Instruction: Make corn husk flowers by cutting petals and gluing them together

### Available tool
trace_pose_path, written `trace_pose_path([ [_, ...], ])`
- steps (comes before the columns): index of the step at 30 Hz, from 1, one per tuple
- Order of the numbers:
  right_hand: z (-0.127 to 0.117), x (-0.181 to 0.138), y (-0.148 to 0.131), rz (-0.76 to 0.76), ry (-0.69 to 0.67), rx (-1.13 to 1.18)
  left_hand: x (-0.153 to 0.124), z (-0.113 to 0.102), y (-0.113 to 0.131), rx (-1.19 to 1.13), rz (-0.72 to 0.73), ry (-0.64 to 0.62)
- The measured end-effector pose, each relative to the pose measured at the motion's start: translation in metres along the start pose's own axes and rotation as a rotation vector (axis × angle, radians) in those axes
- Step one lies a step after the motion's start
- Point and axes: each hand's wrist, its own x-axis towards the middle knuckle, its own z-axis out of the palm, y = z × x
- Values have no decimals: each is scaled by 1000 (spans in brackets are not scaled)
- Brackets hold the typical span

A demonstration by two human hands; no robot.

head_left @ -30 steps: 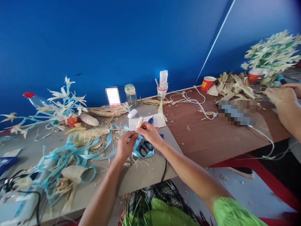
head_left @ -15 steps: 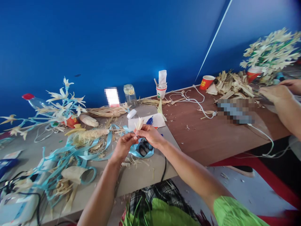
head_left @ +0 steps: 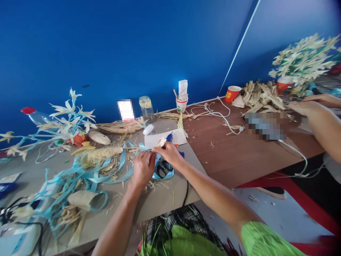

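My right hand (head_left: 169, 154) pinches a small pale corn-husk flower (head_left: 161, 142) whose petals stick up past the fingertips. My left hand (head_left: 143, 168) is curled right beside it, fingers closed against the flower's base. Both hands hover over the grey table (head_left: 160, 199), just above black-handled scissors (head_left: 163, 168) lying on a loop of light-blue ribbon (head_left: 119, 167). A white sheet of paper (head_left: 160, 139) lies just beyond the hands.
Husk flowers on blue stems (head_left: 64, 121) stand at the left. A paper cup (head_left: 182, 103), glass jar (head_left: 146, 106), red cup (head_left: 232, 93), husk pile (head_left: 259, 96) and white cable (head_left: 213, 113) sit behind. Another person's hands (head_left: 309, 105) work at the right.
Both hands lifted the husk flower slightly half a second ago, then lowered it again toward the table. My left hand has turned its back upward. The other person's hands shifted a little.
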Motion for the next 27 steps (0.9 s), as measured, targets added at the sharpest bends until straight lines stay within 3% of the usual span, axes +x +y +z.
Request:
trace_pose_path([
  [6,-6,-2,-4,70,-276,366,4,-13,4,-483,-403,-107],
  [11,-3,0,-1,96,-254,482,6,-12,7,-758,-472,-199],
  [20,4,2,7,79,-78,504,4,-7,3,-626,-428,-254],
  [27,8,0,7,50,56,289,4,-7,7,-372,-352,-208],
])
